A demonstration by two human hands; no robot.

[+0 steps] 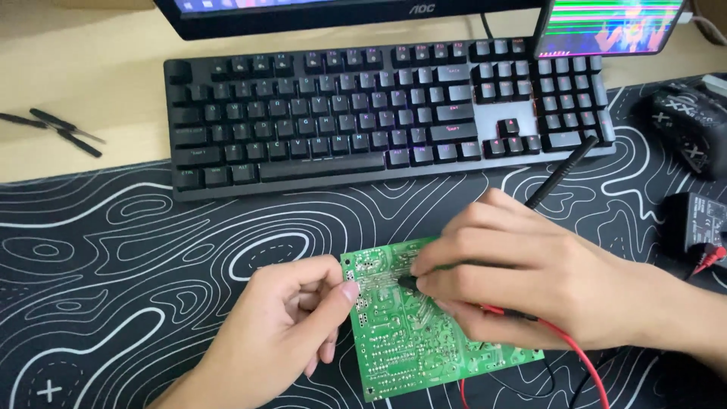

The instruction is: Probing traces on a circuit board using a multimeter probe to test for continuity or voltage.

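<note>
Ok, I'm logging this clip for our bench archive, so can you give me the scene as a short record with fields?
Surface: black desk mat with white contour lines
Left hand: thumb touches the left edge of the green printed circuit board
Right hand: holds a black probe with its tip on the board
Leads: red wire runs under the right hand
Behind: black mechanical keyboard

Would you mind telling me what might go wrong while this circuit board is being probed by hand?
1. The right hand grips black and red probes close together on the green circuit board; the tips might bridge neighbouring solder joints.
2. Only the left hand's thumb steadies the board's edge, so it could slide on the desk mat.
3. The red lead trailing across the board may snag.
</note>
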